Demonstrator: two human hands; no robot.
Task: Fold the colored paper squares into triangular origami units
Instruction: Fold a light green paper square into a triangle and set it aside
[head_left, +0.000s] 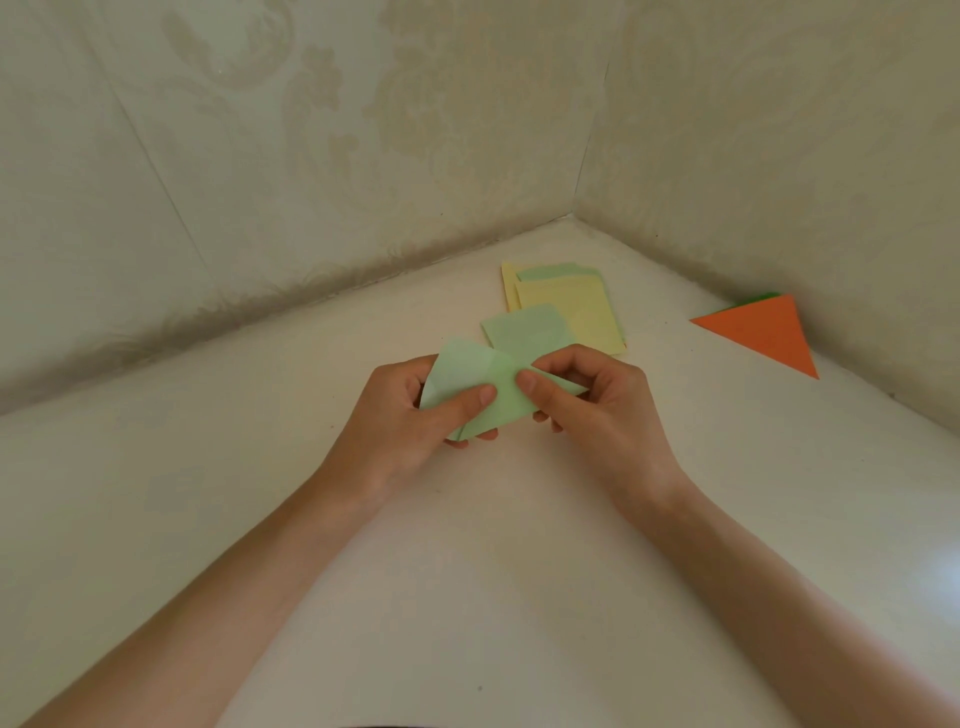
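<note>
Two bare forearms come up from the bottom edge of the frame over the white table and meet at its centre. The left hand pinches the light green paper square, thumb flat across the paper's face and fingers curled underneath. The right hand pinches the sheet's right part, thumb tip pressed on top and the other fingers bent behind it. The sheet is held between both hands, seemingly just above the table, partly folded over itself, with its upper flap bowed and not flattened.

Its long axis runs roughly left to right across the frame. A sharp corner pokes out towards the right past the right thumb, and the rounded, unflattened part rises to the upper left.

The likely fault from here is a skewed crease. The fold looks loose, so if either thumb slides before the edges are matched, the triangle would come out lopsided. Thin paper may also buckle or wrinkle under an uneven pinch.

Just beyond the hands a loose green square lies flat, overlapping a pile of yellow squares. Further right, near the wall, rests a folded orange triangle with a green edge showing behind it. Wallpapered walls close the corner.
</note>
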